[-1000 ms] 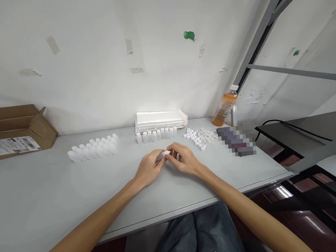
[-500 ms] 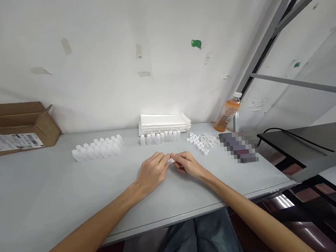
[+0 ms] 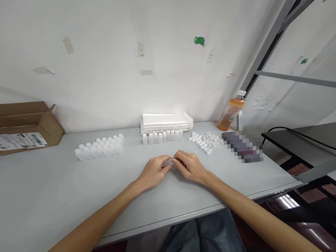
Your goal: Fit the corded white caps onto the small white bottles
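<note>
My left hand (image 3: 153,171) and my right hand (image 3: 191,166) meet at the middle of the grey table (image 3: 44,201), fingers curled together around a small white bottle (image 3: 168,163) that lies between them. Most of that bottle is hidden by my fingers. Just behind my hands stands a short row of small white bottles (image 3: 161,137). A heap of white caps (image 3: 203,140) lies to the right of that row.
A larger group of white bottles (image 3: 100,147) stands at the left. A stack of white trays (image 3: 166,122) leans by the wall. An open cardboard box (image 3: 16,126) sits far left, an orange drink bottle (image 3: 232,112) far right, near a metal frame and a dark side table.
My hands have stayed together on the small bottle, with the fingers shifting a little around it. The camera has drifted slightly, so everything sits a bit further right.
</note>
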`<state>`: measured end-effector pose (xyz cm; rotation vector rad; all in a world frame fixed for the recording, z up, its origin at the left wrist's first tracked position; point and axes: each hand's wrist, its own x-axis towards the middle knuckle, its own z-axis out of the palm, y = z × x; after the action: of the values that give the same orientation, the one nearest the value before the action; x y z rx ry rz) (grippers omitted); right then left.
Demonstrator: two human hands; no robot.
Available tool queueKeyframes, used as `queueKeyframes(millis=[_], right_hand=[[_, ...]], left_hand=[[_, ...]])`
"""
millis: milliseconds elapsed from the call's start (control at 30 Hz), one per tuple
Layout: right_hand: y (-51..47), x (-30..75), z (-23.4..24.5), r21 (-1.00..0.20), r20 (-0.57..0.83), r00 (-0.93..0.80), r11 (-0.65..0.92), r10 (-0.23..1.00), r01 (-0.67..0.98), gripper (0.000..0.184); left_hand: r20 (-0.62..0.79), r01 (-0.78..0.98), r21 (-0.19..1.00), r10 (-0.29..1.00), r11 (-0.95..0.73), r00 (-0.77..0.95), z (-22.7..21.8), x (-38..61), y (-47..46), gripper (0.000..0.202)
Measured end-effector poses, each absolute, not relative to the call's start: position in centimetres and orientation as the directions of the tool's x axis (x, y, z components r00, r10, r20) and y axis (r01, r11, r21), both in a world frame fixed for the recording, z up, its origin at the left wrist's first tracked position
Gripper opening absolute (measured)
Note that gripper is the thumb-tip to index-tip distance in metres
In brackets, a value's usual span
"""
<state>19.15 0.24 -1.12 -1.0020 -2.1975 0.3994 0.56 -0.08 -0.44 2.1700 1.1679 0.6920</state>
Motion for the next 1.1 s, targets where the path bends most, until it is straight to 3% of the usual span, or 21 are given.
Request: queueKeyframes(millis=[100, 233, 333, 500, 600, 700, 833, 933, 1000, 1100], right_hand=[[0.4, 19.1, -1.3, -0.532, 0.421, -0.479, 0.637, 0.77, 0.557, 0.03], [0.7, 19.1, -1.1, -0.647, 0.256, -0.49, 0.524, 0.834, 0.554, 0.042], [0.5, 19.0, -0.9, -0.619, 0.311, -0.464, 0.547, 0.83, 0.563, 0.041], [0.1, 19.1, -1.2, -0.372, 0.551, -0.465, 0.703, 0.692, 0.606, 0.024], [0.1, 19.2, -1.7, -0.259, 0.603, -0.503, 0.748, 0.62, 0.611, 0.026], [0.1, 19.2, -1.9, -0.233, 0.624, -0.507, 0.761, 0.595, 0.606, 0.027], [-0.1, 19.0, -1.5, -0.374, 0.595, -0.487, 0.756, 0.64, 0.537, 0.03], [-0.1, 18.9, -1.2, -0.565, 0.499, -0.484, 0.693, 0.719, 0.448, 0.036], [0.0, 18.9, -1.2, -0.641, 0.441, -0.488, 0.645, 0.754, 0.417, 0.038], [0.0, 19.0, -1.3, -0.649, 0.444, -0.469, 0.635, 0.763, 0.419, 0.036]], left_hand=[[0.22, 0.548, 0.647, 0.817, -0.531, 0.532, -0.8, 0.5, 0.0, 0.016], [0.298, 0.595, 0.504, 0.772, -0.626, 0.561, -1.3, 0.6, 0.0, 0.019], [0.26, 0.538, 0.627, 0.802, -0.563, 0.538, -0.8, 0.6, 0.1, 0.018], [0.043, 0.357, 0.893, 0.842, -0.274, 0.539, 0.6, 0.5, 0.1, 0.027], [-0.091, 0.306, 0.945, 0.805, -0.116, 0.586, 0.9, 0.5, -0.1, 0.034], [-0.039, 0.36, 0.905, 0.798, -0.227, 0.602, 0.8, 0.4, -0.3, 0.031], [0.22, 0.499, 0.634, 0.756, -0.591, 0.616, -0.2, 0.3, -0.4, 0.024], [0.293, 0.594, 0.43, 0.727, -0.68, 0.621, -0.9, 0.3, -0.5, 0.022], [0.295, 0.612, 0.395, 0.726, -0.685, 0.622, -0.9, 0.4, -0.5, 0.021], [0.237, 0.58, 0.534, 0.767, -0.615, 0.596, -0.3, 0.7, -0.6, 0.022]])
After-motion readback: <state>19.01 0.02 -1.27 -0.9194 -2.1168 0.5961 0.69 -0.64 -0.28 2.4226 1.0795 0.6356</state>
